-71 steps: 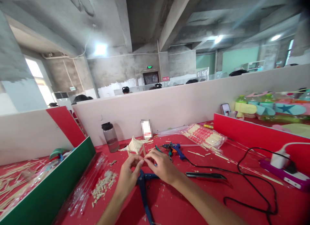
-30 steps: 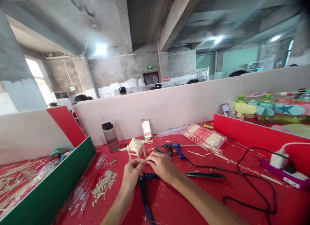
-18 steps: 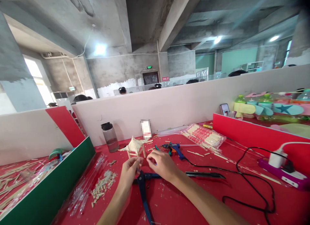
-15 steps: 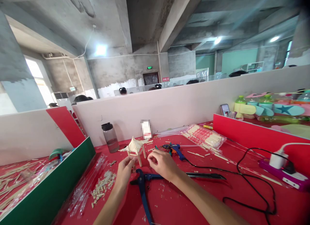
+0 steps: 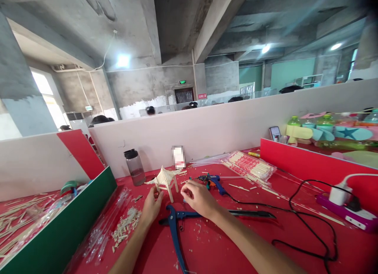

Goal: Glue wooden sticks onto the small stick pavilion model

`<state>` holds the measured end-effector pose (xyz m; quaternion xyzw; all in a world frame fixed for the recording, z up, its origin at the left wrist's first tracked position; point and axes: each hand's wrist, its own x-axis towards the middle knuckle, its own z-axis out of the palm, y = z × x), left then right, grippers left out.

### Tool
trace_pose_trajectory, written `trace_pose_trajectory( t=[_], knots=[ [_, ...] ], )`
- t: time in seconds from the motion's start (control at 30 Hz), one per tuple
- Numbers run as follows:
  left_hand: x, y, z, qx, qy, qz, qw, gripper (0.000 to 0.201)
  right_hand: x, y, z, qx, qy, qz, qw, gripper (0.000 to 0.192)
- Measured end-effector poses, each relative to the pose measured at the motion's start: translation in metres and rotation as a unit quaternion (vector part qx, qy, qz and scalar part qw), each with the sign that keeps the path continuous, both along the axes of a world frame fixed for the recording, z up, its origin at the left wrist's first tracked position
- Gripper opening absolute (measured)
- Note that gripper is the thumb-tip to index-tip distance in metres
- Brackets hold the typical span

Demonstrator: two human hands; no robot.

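Left hand [image 5: 150,206]: fingers loosely curled, fingertips at the near leg of the small wooden-stick pavilion model [image 5: 164,179]. Right hand [image 5: 197,198]: half closed, thumb and forefinger pinched together just right of the model; whether they grip anything cannot be told. Model: pale sticks, peaked roof, thin legs, upright on the red desk [image 5: 224,242], just beyond the blue-handled cutters [image 5: 175,226].

Bench [image 5: 224,246]: bright red, flecked with pale chips. Stick pavilion model [image 5: 164,178]: pale, raw wood tone. Cutters [image 5: 175,230]: blue handles. Glue gun [image 5: 214,182]: blue body, black cable [image 5: 307,226]. Bottle [image 5: 135,167]: smoky clear, black lid. Side divider [image 5: 59,230]: green. Back partition [image 5: 206,128]: off-white. Stick packet [image 5: 251,167]: red-and-white print. Power strip [image 5: 348,213]: purple, white plug.
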<state>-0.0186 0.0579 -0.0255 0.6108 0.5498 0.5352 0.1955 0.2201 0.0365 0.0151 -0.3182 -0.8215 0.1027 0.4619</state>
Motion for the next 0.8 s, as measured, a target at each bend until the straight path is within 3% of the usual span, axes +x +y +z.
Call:
trace_pose_trajectory(
  t=[0.17, 0.37, 0.57, 0.8],
  knots=[
    [-0.004, 0.003, -0.001, 0.002, 0.046, 0.012, 0.999, 0.033, -0.001, 0.000, -0.001, -0.012, 0.003, 0.006, 1.000, 0.012],
    [-0.003, -0.004, 0.002, -0.003, 0.078, -0.022, 0.997, 0.026, -0.001, 0.002, -0.002, -0.026, 0.015, 0.015, 0.999, 0.011],
    [0.005, -0.012, 0.004, -0.026, 0.089, -0.072, 0.993, 0.029, -0.001, 0.000, -0.002, -0.031, 0.024, 0.015, 0.999, 0.010],
    [0.004, -0.010, 0.000, -0.024, 0.082, -0.084, 0.993, 0.030, -0.003, -0.001, -0.002, -0.021, 0.017, 0.009, 1.000, 0.009]
  ],
)
